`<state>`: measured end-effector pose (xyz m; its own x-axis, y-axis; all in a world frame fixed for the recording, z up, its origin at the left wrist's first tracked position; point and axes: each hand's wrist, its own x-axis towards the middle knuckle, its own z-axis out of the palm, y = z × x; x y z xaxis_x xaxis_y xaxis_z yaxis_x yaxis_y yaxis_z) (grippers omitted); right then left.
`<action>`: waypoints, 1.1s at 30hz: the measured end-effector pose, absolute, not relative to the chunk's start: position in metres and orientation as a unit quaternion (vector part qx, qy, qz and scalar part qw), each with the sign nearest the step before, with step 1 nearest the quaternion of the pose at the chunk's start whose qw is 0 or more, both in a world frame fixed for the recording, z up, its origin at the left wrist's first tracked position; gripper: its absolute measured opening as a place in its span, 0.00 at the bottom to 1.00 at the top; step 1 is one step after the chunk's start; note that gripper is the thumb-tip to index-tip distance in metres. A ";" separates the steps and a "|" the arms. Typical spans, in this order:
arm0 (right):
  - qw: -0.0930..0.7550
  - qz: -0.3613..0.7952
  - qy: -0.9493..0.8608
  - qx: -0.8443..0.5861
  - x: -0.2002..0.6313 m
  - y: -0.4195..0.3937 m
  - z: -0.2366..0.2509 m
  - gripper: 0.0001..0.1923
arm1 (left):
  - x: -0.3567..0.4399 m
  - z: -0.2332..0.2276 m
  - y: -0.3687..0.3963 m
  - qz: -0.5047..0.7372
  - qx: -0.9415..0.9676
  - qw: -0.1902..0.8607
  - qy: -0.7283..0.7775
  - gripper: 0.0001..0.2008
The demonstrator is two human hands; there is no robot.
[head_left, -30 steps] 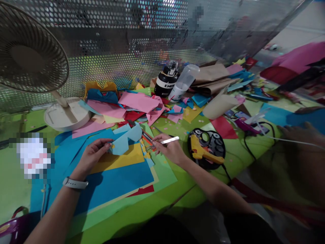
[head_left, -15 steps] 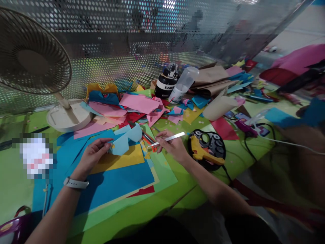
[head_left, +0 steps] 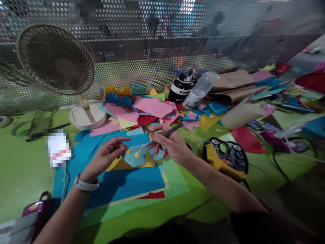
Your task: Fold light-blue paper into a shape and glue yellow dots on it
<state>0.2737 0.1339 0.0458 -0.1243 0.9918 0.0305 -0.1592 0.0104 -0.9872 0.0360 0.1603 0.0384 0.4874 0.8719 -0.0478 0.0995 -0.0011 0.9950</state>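
Note:
My right hand [head_left: 171,144] grips a pair of metal tweezers [head_left: 166,133], their bent tip pointing down to the left. At that tip, a small yellow paper square [head_left: 137,155] lies against a light blue paper piece [head_left: 135,162]. A second small yellow piece [head_left: 128,151] shows near the blue piece's left edge. My left hand [head_left: 111,154], with a white watch band on the wrist, has its thumb and curled fingers at that edge, the index finger stretched out above. Underneath are a yellow sheet [head_left: 115,165] and a large blue sheet [head_left: 132,181].
A yellow glue gun [head_left: 219,162] rests on a black tray to the right. Pink paper scraps [head_left: 154,106], a black bottle [head_left: 181,86] and a clear-topped bottle [head_left: 203,88] stand or lie behind. At back left is a fan [head_left: 57,62]; nearby sits a phone-like blurred object [head_left: 59,150].
The tweezers' tip has moved left onto the light blue paper, where a yellow square now shows. My left index finger has lifted and straightened. The camera view has shifted left.

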 end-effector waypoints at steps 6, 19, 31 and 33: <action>0.527 0.552 -0.488 -0.424 0.265 0.128 0.036 0.17 | 0.037 0.039 0.159 0.350 0.610 0.601 0.380 0.17; 0.514 0.581 -0.478 -0.412 0.267 0.128 0.040 0.17 | 0.036 0.037 0.159 0.319 0.620 0.621 0.359 0.19; 0.524 0.567 -0.481 -0.415 0.266 0.126 0.039 0.16 | 0.037 0.033 0.159 0.336 0.606 0.628 0.354 0.18; 0.526 0.567 -0.481 -0.413 0.265 0.126 0.040 0.16 | 0.038 0.033 0.159 0.339 0.605 0.629 0.350 0.18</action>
<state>0.2650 0.1257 0.0400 -0.1073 0.9935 0.0378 -0.1991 0.0158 -0.9798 0.0377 0.1590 0.0332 0.5243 0.8510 -0.0303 -0.0023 0.0370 0.9993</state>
